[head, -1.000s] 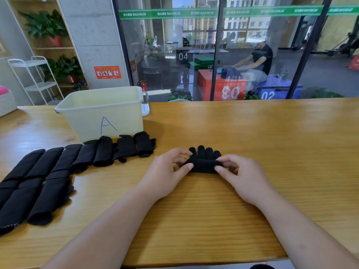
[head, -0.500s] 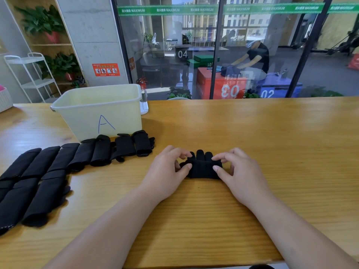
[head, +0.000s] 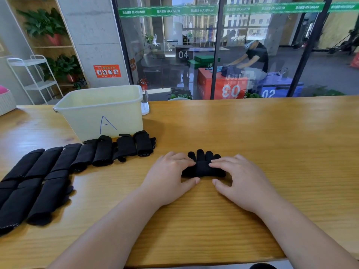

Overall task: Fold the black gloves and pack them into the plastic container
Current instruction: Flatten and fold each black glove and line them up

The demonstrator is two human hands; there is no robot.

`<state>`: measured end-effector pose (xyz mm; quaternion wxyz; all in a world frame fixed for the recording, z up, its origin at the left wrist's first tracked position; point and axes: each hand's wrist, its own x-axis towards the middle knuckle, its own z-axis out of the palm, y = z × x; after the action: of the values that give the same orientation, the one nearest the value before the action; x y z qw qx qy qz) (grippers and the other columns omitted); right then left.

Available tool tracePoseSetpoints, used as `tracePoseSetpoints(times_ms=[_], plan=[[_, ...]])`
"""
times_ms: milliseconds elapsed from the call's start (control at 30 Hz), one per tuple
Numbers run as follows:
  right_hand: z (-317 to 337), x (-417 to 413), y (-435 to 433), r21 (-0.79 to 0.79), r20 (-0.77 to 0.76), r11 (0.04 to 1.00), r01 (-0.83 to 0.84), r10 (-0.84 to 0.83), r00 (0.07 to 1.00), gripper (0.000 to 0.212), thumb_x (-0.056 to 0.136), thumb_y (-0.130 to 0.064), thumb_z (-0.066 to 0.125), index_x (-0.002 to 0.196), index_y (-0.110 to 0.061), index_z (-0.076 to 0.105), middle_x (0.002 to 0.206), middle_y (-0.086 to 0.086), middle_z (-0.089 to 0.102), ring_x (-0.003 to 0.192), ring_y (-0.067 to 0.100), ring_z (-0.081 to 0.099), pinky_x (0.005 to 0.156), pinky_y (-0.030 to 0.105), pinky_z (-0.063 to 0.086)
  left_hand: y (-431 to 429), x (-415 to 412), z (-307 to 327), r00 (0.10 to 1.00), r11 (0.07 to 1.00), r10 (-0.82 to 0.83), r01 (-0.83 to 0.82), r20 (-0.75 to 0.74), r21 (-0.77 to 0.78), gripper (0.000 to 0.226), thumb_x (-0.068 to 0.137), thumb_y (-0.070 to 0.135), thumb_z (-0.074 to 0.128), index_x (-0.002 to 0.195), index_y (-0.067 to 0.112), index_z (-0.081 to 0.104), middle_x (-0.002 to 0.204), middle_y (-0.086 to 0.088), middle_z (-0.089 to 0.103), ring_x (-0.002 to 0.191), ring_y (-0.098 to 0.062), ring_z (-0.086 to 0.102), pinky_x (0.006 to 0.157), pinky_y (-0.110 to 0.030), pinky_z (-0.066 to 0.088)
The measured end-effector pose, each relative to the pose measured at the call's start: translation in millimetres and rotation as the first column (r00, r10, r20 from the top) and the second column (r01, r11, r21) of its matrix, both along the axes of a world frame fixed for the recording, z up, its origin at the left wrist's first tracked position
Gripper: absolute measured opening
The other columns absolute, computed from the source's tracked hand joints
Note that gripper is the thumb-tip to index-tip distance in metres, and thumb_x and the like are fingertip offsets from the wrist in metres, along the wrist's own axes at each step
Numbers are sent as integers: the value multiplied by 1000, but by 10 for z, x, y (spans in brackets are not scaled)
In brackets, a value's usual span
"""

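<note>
Fingers (head: 186, 162), head view: those of the left hand (head: 169, 177) lie nearly straight and flat on the 9 o'clock end of the black glove (head: 203, 168). Those of the right hand (head: 242, 181) do the same on its 3 o'clock end. Both thumbs rest at the glove's near edge; nothing is gripped.

Black glove: one, part-folded, on the bench (head: 262, 133) at 12 o'clock from the wrists, touching both hands. The folded band's long axis runs 9 to 3 o'clock, and the glove tips point to 12.

Plastic container (head: 101, 111): pale, marked "A", open-topped, at 10 o'clock from the glove and well apart. The left hand is nearer; judged the natural carrier.

Folded gloves (head: 83, 158): rows stretching from the container's near wall out to 8 o'clock, all on the bench, none seen inside the container.

Obstruction: the nearest folded gloves lie between the hands and the container, so a lift over them is likely needed.

Glass wall (head: 252, 55): beyond the bench at 12 o'clock.
</note>
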<state>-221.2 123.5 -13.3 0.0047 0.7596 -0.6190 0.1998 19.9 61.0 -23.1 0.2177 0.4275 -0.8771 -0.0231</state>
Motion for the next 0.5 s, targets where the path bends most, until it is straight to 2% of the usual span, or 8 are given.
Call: tracePoseSetpoints(times_ms=[100,167,233,333,400,500], plan=[[-46,-61,-21,36,108,999,-22,18,994,45,93,-48,69,138,-48,62,129,-39,56,116,-5,46,91,17,43,25,20,44,999,999,8,-7,-43,31,47,98,54,67,141,35,65,132,22,64,116,-5,52,105,-36,48],[-61,-94,-39,56,200,998,-7,-5,980,44,93,-42,73,135,-50,63,114,-38,57,111,-8,48,87,10,38,49,19,75,994,998,26,-19,-104,68,43,101,50,66,142,37,63,125,25,64,113,-2,53,103,-31,47],[-60,-121,-52,80,313,997,21,-45,949,41,95,-40,74,132,-55,64,108,-32,57,107,-10,51,87,8,36,54,28,95,982,987,62,-35,-178,155,41,103,52,62,143,44,59,121,27,63,112,1,54,98,-25,46],[-56,-134,-57,112,482,994,15,-68,873,38,96,-41,74,128,-58,64,115,-28,66,112,-10,57,95,16,43,30,51,83,954,962,107,-28,-281,272,38,103,57,60,140,49,59,124,21,70,118,4,59,98,-23,48],[-39,-112,-50,132,559,991,10,-82,825,35,96,-41,74,126,-56,65,110,-26,70,107,-15,59,89,13,42,15,58,79,916,933,163,-21,-367,360,33,103,57,61,134,49,62,119,17,73,119,6,60,96,-20,47],[-42,-75,-74,148,596,988,31,-115,795,32,96,-43,73,126,-53,65,103,-22,73,93,-9,64,79,20,44,-31,34,61,875,910,240,-52,-421,411,23,102,57,62,123,51,65,104,13,75,102,0,67,81,-22,49]])
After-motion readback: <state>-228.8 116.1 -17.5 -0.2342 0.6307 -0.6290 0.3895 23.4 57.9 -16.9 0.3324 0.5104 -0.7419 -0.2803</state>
